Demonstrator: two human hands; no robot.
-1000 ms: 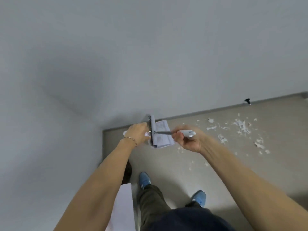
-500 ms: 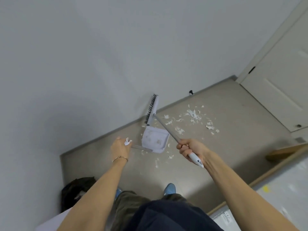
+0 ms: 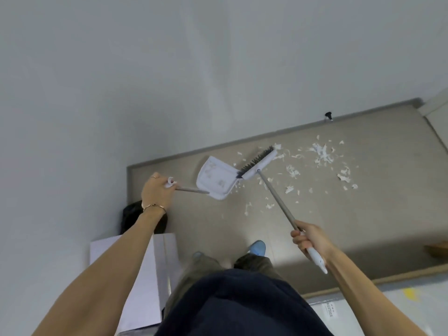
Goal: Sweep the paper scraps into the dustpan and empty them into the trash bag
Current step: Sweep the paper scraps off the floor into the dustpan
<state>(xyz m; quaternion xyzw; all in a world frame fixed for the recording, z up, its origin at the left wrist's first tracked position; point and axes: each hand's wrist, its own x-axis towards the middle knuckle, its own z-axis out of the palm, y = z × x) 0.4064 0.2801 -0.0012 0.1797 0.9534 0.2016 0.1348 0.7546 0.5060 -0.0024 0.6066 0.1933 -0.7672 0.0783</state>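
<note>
Grey floor (image 3: pixel 363 214) strewn with paper scraps (image 3: pixel 320 151). Left hand (image 3: pixel 156 192) fingers clamped on dustpan (image 3: pixel 215 178) handle; right hand (image 3: pixel 311 237) fingers wrapped around broom (image 3: pixel 258 163) handle, bristles beside pan.

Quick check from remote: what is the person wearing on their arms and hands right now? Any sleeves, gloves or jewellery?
Both forearms are bare, with no sleeves and no gloves in view. The left hand has a thin ring on one finger, and a slim gold-coloured bracelet circles the left wrist. The right hand shows no ring, watch or band that I can make out.
</note>
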